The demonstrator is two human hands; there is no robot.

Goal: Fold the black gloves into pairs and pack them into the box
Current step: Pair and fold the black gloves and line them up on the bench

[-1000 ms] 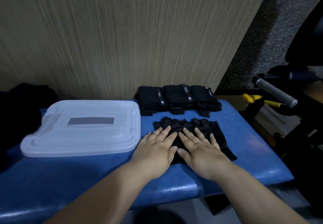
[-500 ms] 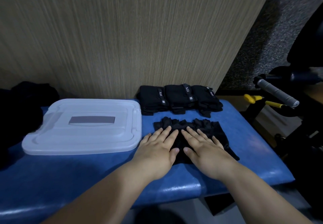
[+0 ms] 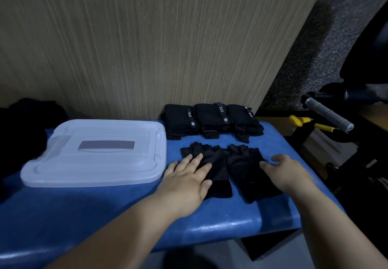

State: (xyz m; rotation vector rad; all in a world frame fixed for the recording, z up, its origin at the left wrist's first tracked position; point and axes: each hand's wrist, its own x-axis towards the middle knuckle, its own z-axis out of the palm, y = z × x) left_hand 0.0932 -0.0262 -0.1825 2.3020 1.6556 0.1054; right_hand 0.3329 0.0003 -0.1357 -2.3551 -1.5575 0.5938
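Two black fingerless gloves lie flat side by side on the blue padded bench [image 3: 210, 224]. My left hand [image 3: 186, 179] rests flat, fingers spread, on the left glove [image 3: 216, 163]. My right hand [image 3: 287, 171] sits at the right edge of the right glove [image 3: 245, 168], fingers loosely curled against it, holding nothing. Behind them a row of folded black glove bundles [image 3: 212, 119] stands against the wall. A white plastic box with its lid [image 3: 94, 151] on lies to the left.
A wood-grain wall panel [image 3: 147, 44] rises right behind the bench. Dark cloth [image 3: 23, 126] lies at the far left. To the right, off the bench, stands black equipment with a grey handle grip [image 3: 327, 114] and yellow-handled parts [image 3: 298, 120].
My hands have slid apart from the middle of the gloves, the left toward the left glove, the right out to the right glove's edge. The two gloves now show separately.
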